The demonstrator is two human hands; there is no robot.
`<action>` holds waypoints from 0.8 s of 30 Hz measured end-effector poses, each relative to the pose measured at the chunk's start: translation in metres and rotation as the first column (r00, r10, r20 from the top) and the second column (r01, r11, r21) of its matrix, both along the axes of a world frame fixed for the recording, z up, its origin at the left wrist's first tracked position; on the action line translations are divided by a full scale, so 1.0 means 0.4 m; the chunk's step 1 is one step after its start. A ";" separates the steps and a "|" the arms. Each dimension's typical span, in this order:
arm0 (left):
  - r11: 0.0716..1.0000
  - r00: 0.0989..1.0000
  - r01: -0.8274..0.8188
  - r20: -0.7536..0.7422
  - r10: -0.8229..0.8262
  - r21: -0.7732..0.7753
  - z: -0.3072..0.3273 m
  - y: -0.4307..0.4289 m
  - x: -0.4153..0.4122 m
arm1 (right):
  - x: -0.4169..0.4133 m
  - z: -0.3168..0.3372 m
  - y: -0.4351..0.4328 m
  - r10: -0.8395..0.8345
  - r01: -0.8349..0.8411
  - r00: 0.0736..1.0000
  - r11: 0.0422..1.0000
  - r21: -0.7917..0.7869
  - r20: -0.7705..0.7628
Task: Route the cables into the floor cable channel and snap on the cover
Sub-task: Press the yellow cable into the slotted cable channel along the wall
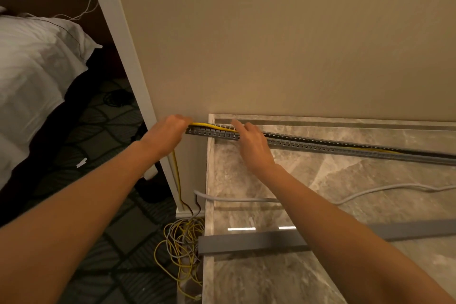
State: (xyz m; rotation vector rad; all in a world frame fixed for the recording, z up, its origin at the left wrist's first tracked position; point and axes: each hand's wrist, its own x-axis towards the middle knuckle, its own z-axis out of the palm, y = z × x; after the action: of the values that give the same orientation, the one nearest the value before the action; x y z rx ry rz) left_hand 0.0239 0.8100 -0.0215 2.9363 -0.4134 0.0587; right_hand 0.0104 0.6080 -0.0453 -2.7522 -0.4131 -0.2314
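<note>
A slotted grey cable channel (320,144) lies along the foot of the beige wall on the marble floor. A yellow cable (212,126) runs inside it from the left end and shows again far right. My left hand (167,134) is closed on the yellow cable at the channel's left end. My right hand (254,144) rests on the channel with fingers spread, pressing down over the cable. The flat grey cover (251,243) lies on the floor nearer to me, partly hidden by my right forearm.
A tangle of yellow and grey cables (182,247) lies on the dark patterned carpet by the marble step's edge. A loose grey cable (246,199) crosses the marble. A white door frame (128,57) and a bed (32,69) stand to the left.
</note>
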 end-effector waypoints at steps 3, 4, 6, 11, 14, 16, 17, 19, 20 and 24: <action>0.998 0.999 0.048 -0.002 -0.048 0.041 0.027 -0.007 0.007 | 0.009 0.002 0.002 0.010 -0.010 1.000 0.999 0.033 -0.004; 0.996 0.998 0.055 -0.008 -0.055 0.075 0.034 -0.018 0.008 | 0.012 0.002 0.000 0.019 -0.018 1.000 0.999 0.040 -0.007; 0.986 0.997 0.074 -0.029 -0.070 0.152 0.037 -0.040 0.016 | 0.014 0.005 -0.003 0.029 -0.028 1.000 0.998 0.061 -0.010; 0.891 0.927 0.261 0.160 -0.338 0.370 0.053 -0.097 0.018 | 0.021 -0.002 -0.011 -0.005 0.000 0.999 0.992 0.127 0.035; 0.881 0.936 0.282 0.092 -0.339 0.381 0.057 -0.124 0.033 | 0.035 0.007 -0.017 -0.014 0.007 0.998 0.993 0.115 0.056; 0.891 0.927 0.309 0.105 -0.361 0.333 0.046 -0.110 0.044 | 0.047 0.011 -0.026 0.021 -0.023 1.000 0.994 0.106 0.022; 0.896 0.924 0.325 0.100 -0.369 0.302 0.040 -0.094 0.046 | 0.047 0.014 -0.028 0.018 -0.021 0.999 0.994 0.107 0.027; 0.910 0.931 0.327 0.082 -0.357 0.255 0.026 -0.068 0.052 | 0.042 0.013 -0.024 0.020 -0.026 0.998 0.994 0.103 0.058; 0.926 0.937 0.313 0.088 -0.337 0.211 0.023 -0.062 0.054 | 0.039 0.012 -0.021 0.027 -0.032 0.998 0.996 0.080 0.054; 0.994 0.994 0.105 0.035 -0.106 0.025 0.027 -0.079 0.049 | 0.027 0.027 -0.002 0.073 -0.068 0.993 0.996 -0.057 0.092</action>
State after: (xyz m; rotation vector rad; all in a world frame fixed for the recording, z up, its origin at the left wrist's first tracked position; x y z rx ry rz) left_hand 0.0435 0.7784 -0.0108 2.9345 -0.5782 0.0941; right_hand 0.0211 0.6072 -0.0346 -2.7803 -0.5486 -0.3380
